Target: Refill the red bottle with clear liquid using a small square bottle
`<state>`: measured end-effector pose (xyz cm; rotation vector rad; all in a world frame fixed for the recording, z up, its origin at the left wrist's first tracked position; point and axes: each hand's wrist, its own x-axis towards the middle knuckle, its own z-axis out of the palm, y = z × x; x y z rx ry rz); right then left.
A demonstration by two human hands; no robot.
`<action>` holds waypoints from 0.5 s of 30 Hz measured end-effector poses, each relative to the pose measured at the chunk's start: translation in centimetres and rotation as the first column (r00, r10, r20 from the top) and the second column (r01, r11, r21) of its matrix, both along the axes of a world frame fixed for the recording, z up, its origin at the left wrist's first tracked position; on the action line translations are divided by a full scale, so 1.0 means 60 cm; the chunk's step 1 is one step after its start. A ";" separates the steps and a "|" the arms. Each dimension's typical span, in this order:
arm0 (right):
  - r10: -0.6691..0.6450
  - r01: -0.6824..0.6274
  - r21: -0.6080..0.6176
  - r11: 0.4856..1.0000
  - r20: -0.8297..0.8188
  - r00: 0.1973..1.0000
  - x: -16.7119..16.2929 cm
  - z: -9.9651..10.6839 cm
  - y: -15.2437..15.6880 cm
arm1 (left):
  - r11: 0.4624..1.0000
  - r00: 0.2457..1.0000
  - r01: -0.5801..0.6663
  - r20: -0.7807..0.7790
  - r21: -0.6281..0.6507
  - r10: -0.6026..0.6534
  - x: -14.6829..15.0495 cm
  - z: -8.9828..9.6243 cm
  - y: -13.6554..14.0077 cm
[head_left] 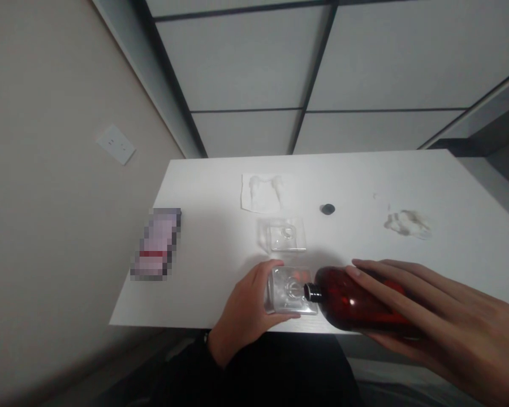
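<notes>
My left hand (pixel 248 308) grips a clear plastic box (pixel 286 305) from its left side, near the table's front edge. My right hand (pixel 445 322) is wrapped round a dark red-brown bottle (pixel 348 302), which lies tilted onto its side. Its uncapped neck points left, over or beside the round opening on the box's top. Whether liquid is flowing I cannot tell. Just behind, a second clear box (pixel 286 240) with a round ring on top rests on the table. A dark cap (pixel 328 209) lies farther back on the right.
A white table (pixel 207 249) carries a flat tissue (pixel 263 193) at the back and a crumpled, stained tissue (pixel 407 224) at the right. A blurred pinkish object (pixel 158 244) lies at the left edge. A wall with a socket (pixel 116 144) stands on the left, panelled doors (pixel 246 62) behind.
</notes>
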<state>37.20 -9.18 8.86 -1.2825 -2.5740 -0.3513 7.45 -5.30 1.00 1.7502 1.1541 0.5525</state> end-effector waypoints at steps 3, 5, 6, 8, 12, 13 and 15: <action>-0.024 0.023 -0.015 1.000 -0.014 1.000 0.005 -0.013 -0.006 | 1.000 0.999 -0.019 -0.026 -0.008 0.019 0.000 -0.004 -0.002; -0.040 0.039 -0.021 0.999 -0.032 0.999 0.010 -0.022 -0.010 | 1.000 0.999 -0.026 -0.037 -0.003 0.026 -0.001 -0.007 -0.004; -0.047 0.046 -0.020 0.999 -0.037 0.998 0.011 -0.025 -0.011 | 1.000 0.999 -0.026 -0.038 0.002 0.026 -0.002 -0.008 -0.004; -0.052 0.052 -0.016 0.999 -0.030 0.998 0.013 -0.027 -0.012 | 1.000 0.999 -0.022 -0.035 0.007 0.022 -0.002 -0.009 -0.004; -0.021 0.021 0.010 1.000 0.023 1.000 0.010 -0.015 -0.008 | 1.000 1.000 -0.006 -0.031 0.027 0.007 0.000 -0.005 -0.003; -0.013 0.013 0.014 1.000 0.031 0.999 0.008 -0.012 -0.006 | 0.999 1.000 0.000 -0.028 0.036 0.001 0.000 -0.005 -0.003; -0.001 0.001 0.017 1.000 0.029 1.000 0.005 -0.004 -0.004 | 0.999 1.000 0.011 -0.019 0.053 -0.010 0.001 -0.005 -0.001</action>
